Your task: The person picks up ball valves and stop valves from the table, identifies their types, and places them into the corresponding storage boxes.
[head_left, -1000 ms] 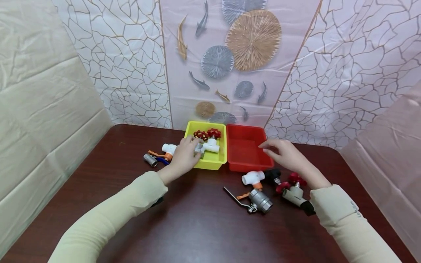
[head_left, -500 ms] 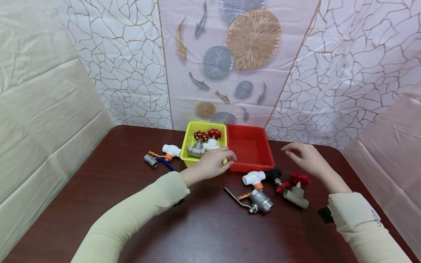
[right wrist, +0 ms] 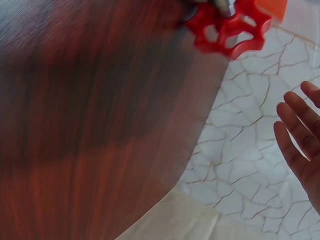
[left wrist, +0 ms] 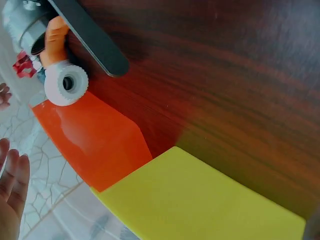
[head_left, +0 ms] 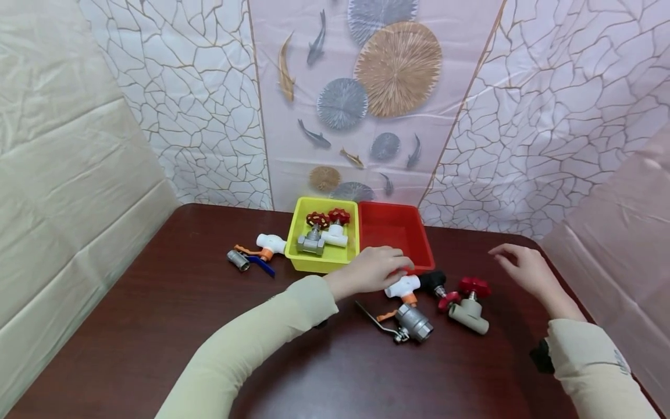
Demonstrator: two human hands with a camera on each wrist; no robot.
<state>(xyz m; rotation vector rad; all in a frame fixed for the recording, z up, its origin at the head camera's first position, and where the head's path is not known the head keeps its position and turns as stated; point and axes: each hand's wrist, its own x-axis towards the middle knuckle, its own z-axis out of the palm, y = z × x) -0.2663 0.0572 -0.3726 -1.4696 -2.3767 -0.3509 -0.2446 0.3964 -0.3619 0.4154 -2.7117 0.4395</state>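
Note:
My left hand [head_left: 374,269] hovers at the front of the red bin [head_left: 400,227], over the edge of a white ball valve with an orange handle [head_left: 402,287]. Its fingers [left wrist: 17,187] look relaxed and hold nothing. To the right, my right hand [head_left: 528,276] is held above the table with bare, loosely extended fingers [right wrist: 295,125]. Nearest to it lies a beige gate valve [head_left: 469,316] with a red handwheel [right wrist: 232,27]. Between the hands are a black valve with a red handle [head_left: 432,281] and a large metal ball valve [head_left: 415,323] with a long lever.
Beside the red bin, a yellow bin [head_left: 320,265] holds a metal gate valve [head_left: 311,242] and a white gate valve [head_left: 335,235], both with red wheels. Left of it lie another white ball valve [head_left: 270,242] and a small metal valve with a blue lever [head_left: 239,260].
My left hand has moved right, from over the yellow bin to the front of the red bin. The right hand has drawn away rightward from the red bin's edge.

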